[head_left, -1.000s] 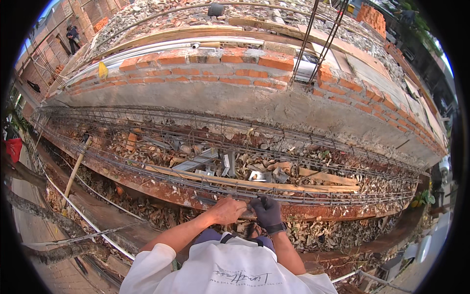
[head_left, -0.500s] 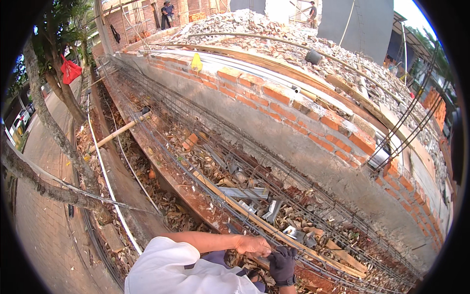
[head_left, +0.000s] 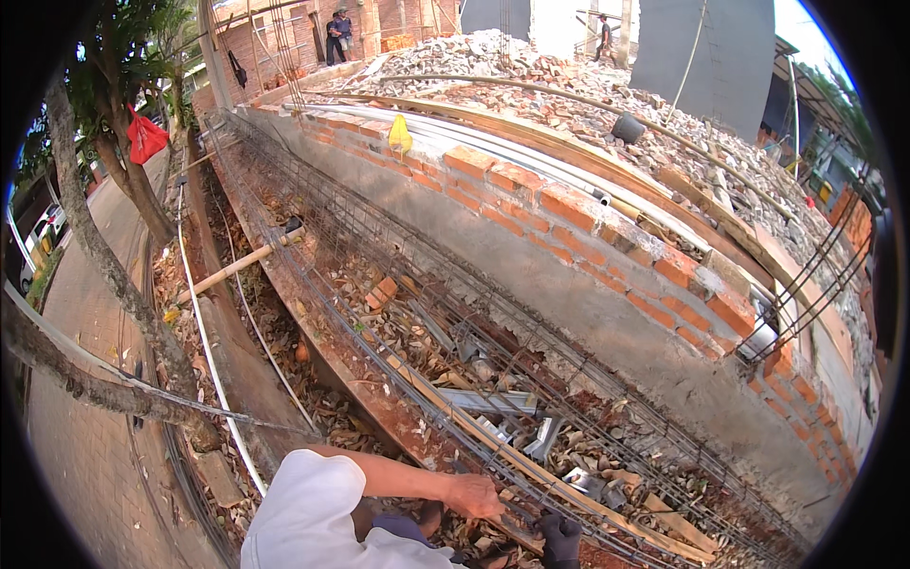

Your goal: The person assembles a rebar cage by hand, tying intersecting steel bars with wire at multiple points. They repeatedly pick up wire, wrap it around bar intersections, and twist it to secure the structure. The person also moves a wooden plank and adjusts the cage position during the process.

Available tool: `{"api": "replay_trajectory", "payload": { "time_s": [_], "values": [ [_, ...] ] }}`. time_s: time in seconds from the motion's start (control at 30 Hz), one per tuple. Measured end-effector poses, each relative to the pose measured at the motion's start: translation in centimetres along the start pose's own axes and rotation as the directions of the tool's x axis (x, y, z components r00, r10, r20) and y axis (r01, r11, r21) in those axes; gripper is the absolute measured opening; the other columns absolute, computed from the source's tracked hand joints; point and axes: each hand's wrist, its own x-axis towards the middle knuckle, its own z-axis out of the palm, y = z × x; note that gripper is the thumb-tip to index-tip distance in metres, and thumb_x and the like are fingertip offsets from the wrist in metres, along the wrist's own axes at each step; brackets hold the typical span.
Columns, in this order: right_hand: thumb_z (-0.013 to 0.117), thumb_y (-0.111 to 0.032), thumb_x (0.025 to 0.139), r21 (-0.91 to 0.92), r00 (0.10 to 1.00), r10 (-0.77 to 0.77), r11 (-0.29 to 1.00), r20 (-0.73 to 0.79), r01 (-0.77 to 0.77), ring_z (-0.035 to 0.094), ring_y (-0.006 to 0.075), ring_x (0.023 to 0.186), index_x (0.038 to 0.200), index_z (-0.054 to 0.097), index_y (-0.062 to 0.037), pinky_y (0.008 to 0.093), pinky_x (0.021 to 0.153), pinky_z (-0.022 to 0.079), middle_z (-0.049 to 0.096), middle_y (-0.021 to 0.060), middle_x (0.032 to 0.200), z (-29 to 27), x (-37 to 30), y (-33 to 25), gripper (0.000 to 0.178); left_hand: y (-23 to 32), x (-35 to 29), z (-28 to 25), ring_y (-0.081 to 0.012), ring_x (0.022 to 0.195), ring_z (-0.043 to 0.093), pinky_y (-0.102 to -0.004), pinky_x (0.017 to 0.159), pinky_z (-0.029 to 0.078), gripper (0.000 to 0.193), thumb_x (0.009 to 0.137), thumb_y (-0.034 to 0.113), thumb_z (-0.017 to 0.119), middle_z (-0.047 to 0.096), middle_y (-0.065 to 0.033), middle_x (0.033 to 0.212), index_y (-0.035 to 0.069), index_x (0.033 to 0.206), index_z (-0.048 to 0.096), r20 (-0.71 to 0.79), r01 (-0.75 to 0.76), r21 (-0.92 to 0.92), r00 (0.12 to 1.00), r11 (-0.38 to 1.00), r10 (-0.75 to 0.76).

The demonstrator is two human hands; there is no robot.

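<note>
Head view: left hand (head_left: 477, 496) and gloved right hand (head_left: 559, 541) have curled fingers, whether gripping I cannot tell; rebar (head_left: 479, 453) lies just beyond them, plank (head_left: 455, 409) farther.

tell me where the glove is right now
In the head view, the dark glove is on the right hand, at the bottom edge right of centre, just right of the bare left hand and below the wood strip.

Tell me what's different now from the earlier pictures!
The view has swung toward the person's left. The bare left hand and gloved right hand were close together; now a gap shows between them. I can't tell whether either let something go. The red bag and brick wall stayed put.
</note>
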Motion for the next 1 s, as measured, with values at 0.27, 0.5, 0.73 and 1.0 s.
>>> {"api": "replay_trajectory", "payload": {
  "time_s": [0.27, 0.5, 0.73, 1.0],
  "values": [
    [0.074, -0.023, 0.098, -0.052, 0.992, -0.103, 0.994, -0.069, 0.100, 0.072, 0.0239, 0.072, 0.102, 0.073, 0.0041, 0.0435, 0.075, 0.060, 0.076, 0.0158, 0.092, -3.7, 3.2, 9.5, 0.028, 1.8, 4.5, -1.3, -0.0330, 0.059, 0.065, -0.0454, 0.052, 0.048, 0.026, 0.098, 0.020, 0.065, 0.066, -0.0135, 0.069, 0.008, 0.122, 0.067, -0.108, 0.121, -0.048, 0.986, 0.992, -0.125],
    [0.066, -0.032, 0.105, 0.444, 0.903, -0.021, 0.866, -0.430, 0.231, 0.068, 0.0151, 0.069, 0.110, 0.072, 0.0021, 0.0273, 0.061, 0.053, 0.076, 0.0081, 0.089, -8.5, -1.0, 1.5, 0.035, 4.9, 10.9, 7.6, -0.0175, 0.052, 0.056, -0.0379, 0.048, 0.041, 0.028, 0.110, 0.030, 0.054, 0.062, -0.0069, 0.068, 0.005, 0.113, 0.067, -0.339, 0.286, -0.817, 0.465, 0.501, -0.818],
    [0.064, -0.015, 0.102, 0.107, 0.901, -0.232, 0.952, -0.366, 0.288, 0.061, 0.0131, 0.058, 0.096, 0.075, 0.0040, 0.0264, 0.052, 0.047, 0.075, 0.0102, 0.080, -7.7, -1.3, 2.8, 0.023, 10.7, 18.0, 10.6, -0.0054, 0.043, 0.026, -0.0252, 0.040, 0.020, 0.037, 0.111, 0.039, 0.050, 0.044, 0.0055, 0.062, 0.005, 0.119, 0.063, 0.563, 0.137, -0.683, 0.724, -0.717, -0.398],
    [0.067, -0.013, 0.091, -0.525, 0.711, -0.590, 0.772, -0.383, 0.357, 0.066, 0.0430, 0.068, 0.093, 0.072, -0.0030, 0.0488, 0.069, 0.057, 0.070, 0.0178, 0.074, -9.3, -2.7, -1.3, 0.011, 11.1, 16.2, 4.7, -0.0272, 0.115, 0.062, -0.0432, 0.097, 0.052, 0.058, 0.099, 0.031, 0.067, 0.064, -0.0145, 0.115, 0.003, 0.147, 0.051, -0.556, 0.274, -0.167, 0.767, 0.947, -0.320]
  ]
}}
